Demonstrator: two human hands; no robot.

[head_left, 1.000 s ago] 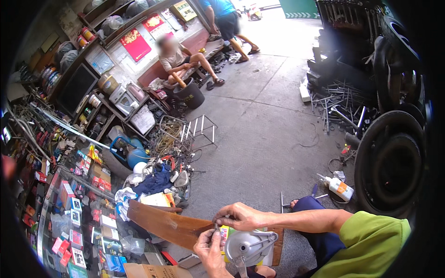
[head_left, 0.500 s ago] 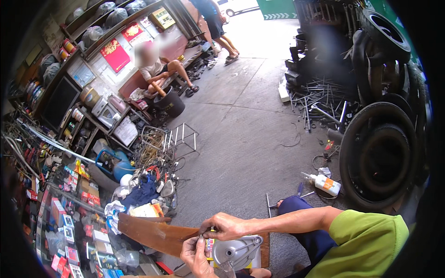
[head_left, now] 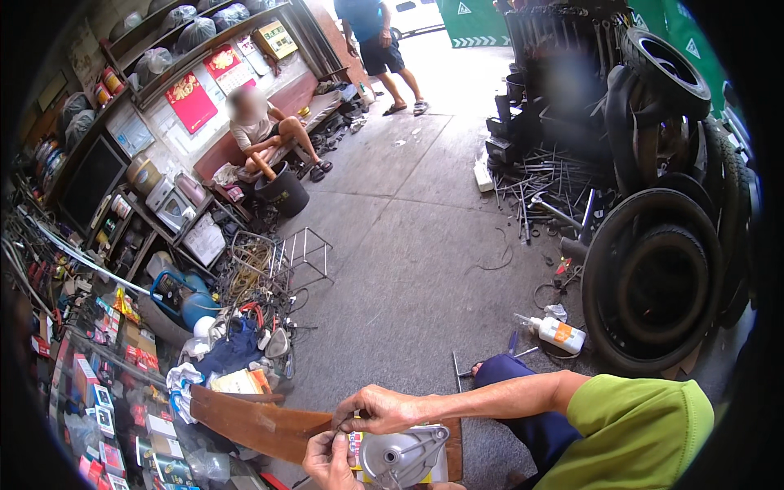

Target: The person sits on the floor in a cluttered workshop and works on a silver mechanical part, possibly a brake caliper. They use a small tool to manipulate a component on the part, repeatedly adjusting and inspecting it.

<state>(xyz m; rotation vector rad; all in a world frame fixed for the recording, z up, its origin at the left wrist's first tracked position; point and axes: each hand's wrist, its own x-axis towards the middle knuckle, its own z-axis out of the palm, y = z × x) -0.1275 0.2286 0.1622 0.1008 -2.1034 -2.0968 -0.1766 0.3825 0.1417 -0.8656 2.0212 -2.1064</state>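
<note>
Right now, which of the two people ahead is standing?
The person in the blue top, upright on both feet; the other person sits by the black bucket.

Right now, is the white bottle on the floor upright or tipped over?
Tipped over: the white bottle lies on its side, its nozzle pointing left.

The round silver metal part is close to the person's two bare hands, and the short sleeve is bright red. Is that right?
Not quite: the short sleeve is lime green, not bright red, as the head view shows. The round silver metal part is indeed close to the bare left hand and bare right hand.
</note>
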